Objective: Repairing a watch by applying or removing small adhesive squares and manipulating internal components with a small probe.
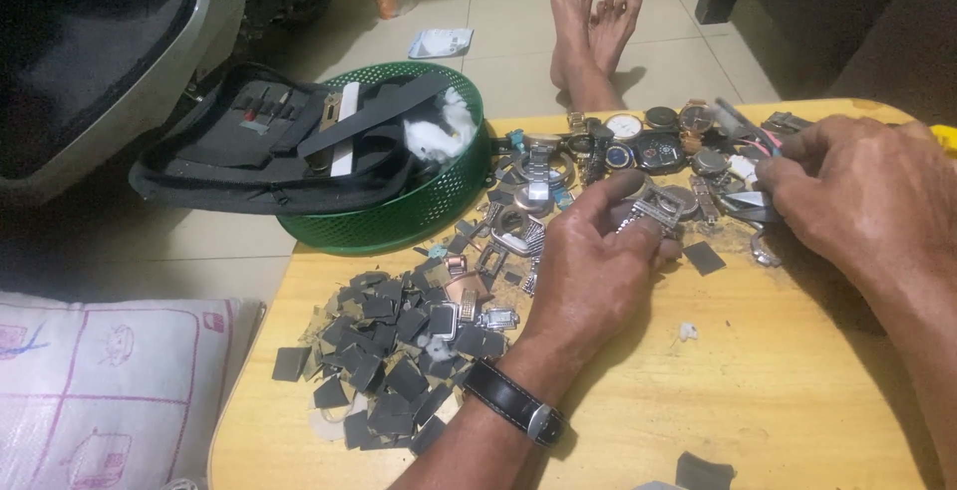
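Observation:
My left hand (596, 266) rests on the yellow wooden table (797, 390) with its fingers closed on a metal watch piece (653, 213); a black strap is on that wrist. My right hand (862, 196) is at the right, its fingertips pinching a thin tool (750, 131) that points into a heap of watches and watch parts (618, 156) along the table's far edge.
A pile of small dark square pieces (389, 360) lies at the left of the table. A green basket (424, 206) holds a black tool pouch (269, 141) and white cotton. My bare feet (593, 21) lie beyond on the tiled floor. A patterned sack (110, 380) lies at the left.

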